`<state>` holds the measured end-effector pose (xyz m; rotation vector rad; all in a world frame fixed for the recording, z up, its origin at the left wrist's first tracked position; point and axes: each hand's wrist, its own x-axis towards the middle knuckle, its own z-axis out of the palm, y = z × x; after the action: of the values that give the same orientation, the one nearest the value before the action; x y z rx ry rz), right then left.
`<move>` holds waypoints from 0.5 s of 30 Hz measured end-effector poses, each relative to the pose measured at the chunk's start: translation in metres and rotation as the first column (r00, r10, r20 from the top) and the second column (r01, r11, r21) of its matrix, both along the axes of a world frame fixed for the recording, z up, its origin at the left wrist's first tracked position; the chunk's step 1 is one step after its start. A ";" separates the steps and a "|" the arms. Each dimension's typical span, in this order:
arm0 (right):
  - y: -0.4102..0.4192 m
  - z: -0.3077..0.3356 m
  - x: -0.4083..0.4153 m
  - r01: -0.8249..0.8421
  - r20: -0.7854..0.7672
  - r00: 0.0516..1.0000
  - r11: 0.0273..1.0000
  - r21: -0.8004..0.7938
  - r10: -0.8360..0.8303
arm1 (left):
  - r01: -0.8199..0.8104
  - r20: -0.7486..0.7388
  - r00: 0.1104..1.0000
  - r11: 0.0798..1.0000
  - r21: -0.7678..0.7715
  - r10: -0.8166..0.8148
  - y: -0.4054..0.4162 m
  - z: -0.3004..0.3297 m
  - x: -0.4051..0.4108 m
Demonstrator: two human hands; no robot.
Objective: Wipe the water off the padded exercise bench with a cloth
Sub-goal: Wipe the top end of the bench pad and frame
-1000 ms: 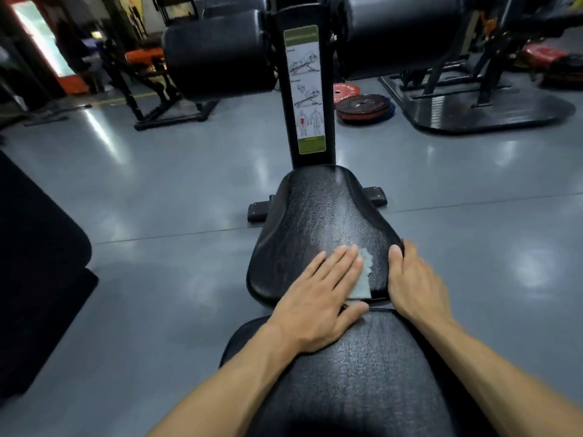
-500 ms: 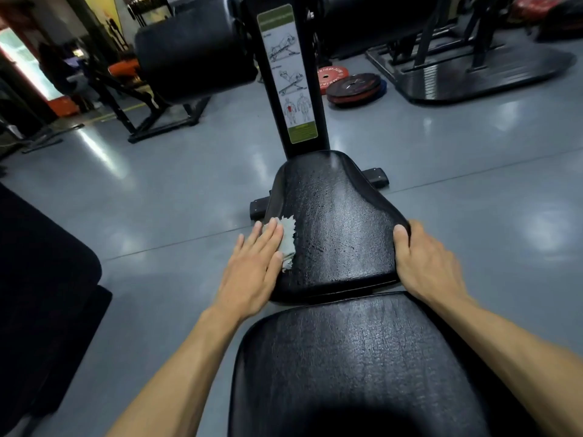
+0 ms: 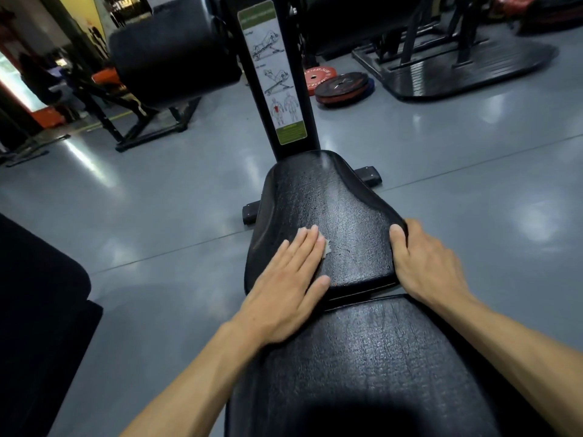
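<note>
The black padded seat of the exercise bench [image 3: 340,222] has a bumpy, shiny skin and gets narrower at its far end. A small pale grey cloth [image 3: 326,247] lies on the near left part of this seat pad. Most of the cloth is hidden, and only a ragged edge peeks out by the fingertips. The left hand [image 3: 284,291] lies flat on top of the cloth with its fingers straight and close together, pressing it onto the pad. The thumb sticks out toward the near edge of the seat pad.

The right hand [image 3: 429,266] holds the right edge of the seat pad. Its thumb lies on top of the pad and its fingers bend down over the side.

Just near of the seat pad, across a thin gap, is the long black padded back of the bench [image 3: 378,357]. Both bare arms reach over it.

At the far end of the seat pad a black metal post [image 3: 303,99] stands up, with a white and green sticker of exercise drawings [image 3: 274,74] on it. Thick black roller pads [image 3: 170,58] sit to the left of the post. Far right of the seat pad, round red and black weight plates [image 3: 340,86] lie on the shiny grey floor [image 3: 157,209].
</note>
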<state>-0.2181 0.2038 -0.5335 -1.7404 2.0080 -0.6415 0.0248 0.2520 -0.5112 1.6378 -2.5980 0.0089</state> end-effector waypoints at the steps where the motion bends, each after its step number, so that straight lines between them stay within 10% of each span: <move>1: -0.001 0.000 0.000 -0.001 0.001 1.000 1.000 0.001 0.001 | 0.015 0.000 1.000 1.000 -0.009 -0.015 -0.010 0.000 0.008; 7: -0.002 -0.002 0.000 -0.008 0.000 1.000 1.000 -0.006 0.008 | -0.253 -0.114 0.960 0.967 0.025 0.254 -0.063 0.004 0.015; 12: -0.002 -0.002 0.000 -0.010 0.011 1.000 1.000 0.003 0.010 | 0.231 0.108 0.967 0.973 -0.006 -0.229 -0.035 0.008 -0.014; 15: -0.002 -0.002 0.000 -0.015 0.020 1.000 1.000 0.007 0.015 | 0.203 0.140 0.970 0.979 -0.014 -0.199 -0.061 0.012 0.007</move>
<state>-0.2185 0.2016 -0.5357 -1.7371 1.9793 -0.6440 0.0319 0.1914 -0.4990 1.4039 -2.8417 0.1527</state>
